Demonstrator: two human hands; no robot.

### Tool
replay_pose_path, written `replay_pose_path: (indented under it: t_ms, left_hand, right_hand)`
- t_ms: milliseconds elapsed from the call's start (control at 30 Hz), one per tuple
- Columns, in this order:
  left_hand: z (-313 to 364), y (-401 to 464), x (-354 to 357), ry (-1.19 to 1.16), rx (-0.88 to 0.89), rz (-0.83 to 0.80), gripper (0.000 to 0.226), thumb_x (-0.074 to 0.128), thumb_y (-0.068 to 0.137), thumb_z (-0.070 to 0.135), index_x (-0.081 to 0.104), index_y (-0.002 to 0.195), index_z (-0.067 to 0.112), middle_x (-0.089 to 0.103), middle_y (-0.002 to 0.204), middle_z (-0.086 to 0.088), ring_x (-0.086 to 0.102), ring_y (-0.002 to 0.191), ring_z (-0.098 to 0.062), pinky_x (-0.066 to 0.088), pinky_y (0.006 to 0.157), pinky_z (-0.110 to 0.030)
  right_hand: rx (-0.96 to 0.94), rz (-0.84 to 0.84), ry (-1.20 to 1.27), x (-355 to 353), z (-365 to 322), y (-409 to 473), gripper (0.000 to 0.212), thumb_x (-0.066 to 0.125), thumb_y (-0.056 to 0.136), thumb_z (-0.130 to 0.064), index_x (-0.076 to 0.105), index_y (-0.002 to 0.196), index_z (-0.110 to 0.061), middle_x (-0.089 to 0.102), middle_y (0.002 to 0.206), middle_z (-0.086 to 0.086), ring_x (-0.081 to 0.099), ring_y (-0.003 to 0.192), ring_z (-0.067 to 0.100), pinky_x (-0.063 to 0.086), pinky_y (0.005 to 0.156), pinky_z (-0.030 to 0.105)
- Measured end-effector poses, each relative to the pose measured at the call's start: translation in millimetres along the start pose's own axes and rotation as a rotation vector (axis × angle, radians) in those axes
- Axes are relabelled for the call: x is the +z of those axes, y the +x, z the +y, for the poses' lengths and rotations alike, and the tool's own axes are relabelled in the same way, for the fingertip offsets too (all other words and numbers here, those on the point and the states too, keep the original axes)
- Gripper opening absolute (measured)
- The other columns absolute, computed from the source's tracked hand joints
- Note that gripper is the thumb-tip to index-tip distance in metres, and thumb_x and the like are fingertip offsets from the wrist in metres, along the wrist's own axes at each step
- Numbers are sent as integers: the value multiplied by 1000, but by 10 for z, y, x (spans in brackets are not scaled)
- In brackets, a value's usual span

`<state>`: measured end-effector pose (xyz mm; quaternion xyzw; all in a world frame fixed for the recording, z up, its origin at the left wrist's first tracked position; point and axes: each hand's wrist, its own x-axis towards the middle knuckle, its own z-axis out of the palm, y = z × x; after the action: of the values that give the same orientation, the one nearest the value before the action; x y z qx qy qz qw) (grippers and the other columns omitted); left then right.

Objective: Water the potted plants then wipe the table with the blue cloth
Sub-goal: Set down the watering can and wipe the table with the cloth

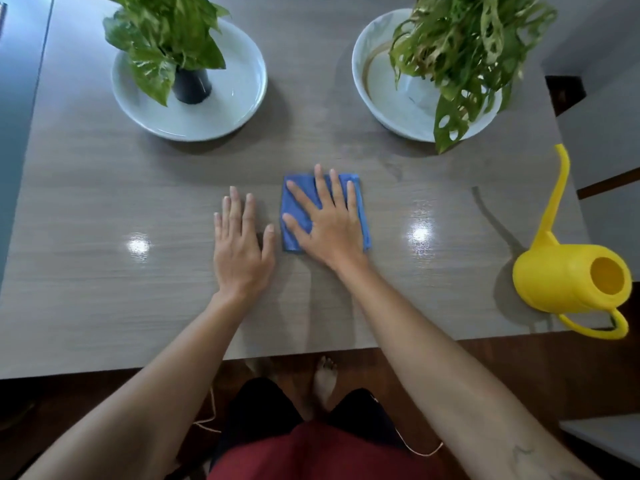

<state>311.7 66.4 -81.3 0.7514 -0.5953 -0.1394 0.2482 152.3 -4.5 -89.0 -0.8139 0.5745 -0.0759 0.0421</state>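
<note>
Blue cloth [298,216] folded, under flat right hand [327,225], fingers spread, gripping nothing. Left hand [240,244] flat on counter [104,209] beside. Yellow watering can [568,275] well right; two potted plants in bowls beyond.

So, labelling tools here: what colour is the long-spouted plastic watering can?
Bright yellow all over watering can, clearest in the head view.

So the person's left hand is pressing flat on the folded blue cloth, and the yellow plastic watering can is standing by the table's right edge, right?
Not quite: the head view shows the right hand flat on the folded blue cloth. The left hand lies flat on the bare grey wood-look table beside it. The yellow plastic watering can does stand by the right edge.
</note>
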Motion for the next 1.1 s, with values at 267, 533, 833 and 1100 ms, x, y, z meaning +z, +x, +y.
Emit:
replay_pose_path:
  t_ms: [267,533,833,1100]
  left_hand:
    - [-535,323,-334,320,-33,-103,73,29,97,55,21,159,17,4,167,-14,2,155,-30,-2,124,-51]
    - [-613,308,-386,198,-49,-106,69,27,99,53,18,160,21,2,168,-11,1,155,-27,-3,124,-49]
    - [-885,402,-718,161,-88,-33,70,29,97,48,29,156,10,10,166,-15,6,154,-29,0,125,-47]
    - [-95,531,-315,177,146,-66,62,39,99,45,40,152,13,17,165,-18,14,153,-35,9,125,-48]
  right_hand:
    - [370,-28,-69,-257,950,-268,66,29,93,-71,29,153,-46,20,167,9,18,153,34,13,123,58]
    - [389,-53,-33,-156,170,648,70,19,91,-70,28,155,-42,20,166,11,16,153,36,8,123,58]
    - [101,-249,197,-110,-876,311,62,29,103,-59,9,159,-40,-6,169,6,-9,155,27,-9,125,47]
    - [205,-24,271,-288,62,50,56,34,104,-41,30,157,-25,22,166,8,13,155,27,5,126,45]
